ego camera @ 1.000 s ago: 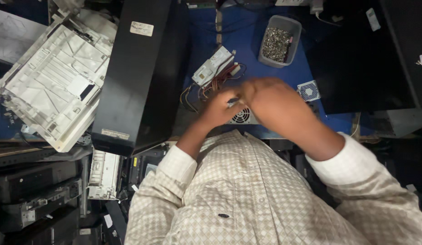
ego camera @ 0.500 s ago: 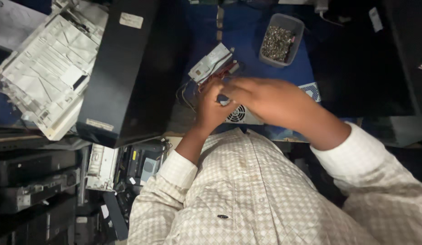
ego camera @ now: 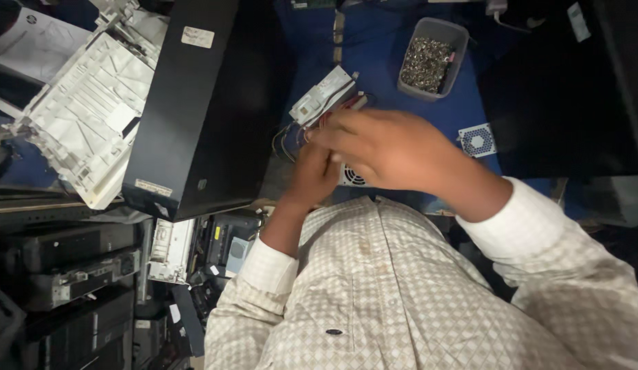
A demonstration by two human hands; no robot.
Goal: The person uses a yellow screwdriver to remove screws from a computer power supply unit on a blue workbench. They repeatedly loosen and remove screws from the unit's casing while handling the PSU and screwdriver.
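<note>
Both hands meet over a small grey power unit (ego camera: 324, 96) with trailing wires on the blue bench (ego camera: 381, 48); right hand (ego camera: 391, 147) covers left hand (ego camera: 312, 179); grip cannot be told; screw tub (ego camera: 432, 58) nearby.

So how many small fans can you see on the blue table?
2: a white fan lies right of the right hand; a grey fan peeks from under both hands. Others may be hidden.

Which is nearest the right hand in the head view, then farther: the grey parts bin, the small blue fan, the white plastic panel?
From the right hand:
1. Small blue fan, beside the wrist.
2. Grey parts bin, above on the blue mat.
3. White plastic panel, far left.
</note>
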